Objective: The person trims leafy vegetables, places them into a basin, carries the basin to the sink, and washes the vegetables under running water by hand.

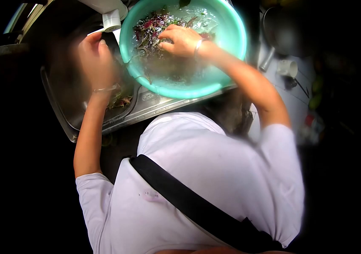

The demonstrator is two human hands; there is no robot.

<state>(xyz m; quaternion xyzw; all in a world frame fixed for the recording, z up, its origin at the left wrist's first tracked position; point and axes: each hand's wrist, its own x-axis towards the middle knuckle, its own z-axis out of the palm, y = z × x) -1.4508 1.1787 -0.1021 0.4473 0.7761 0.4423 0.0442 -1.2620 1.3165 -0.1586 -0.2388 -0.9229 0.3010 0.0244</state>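
A light green plastic basin (180, 91) holds water and red-and-green leafy vegetables (150, 29). My right hand (182, 40), with a bangle at its wrist, reaches into the basin from the right. Its fingers are bent round some of the leaves, and the thumb is tucked under. To the left of the basin my left hand (98, 61) is raised beside the white faucet (112, 20). Its curled fingertips meet the thin pale lever (95, 31) of the faucet. Blur covers much of the left palm.
The basin rests over the metal sink (146, 103), at its right side. More leaves (120, 100) lie in the sink bowl below my left wrist. On the white tiled surface at right are a white cup (287, 67) and a dark pan (284, 31) with a handle.
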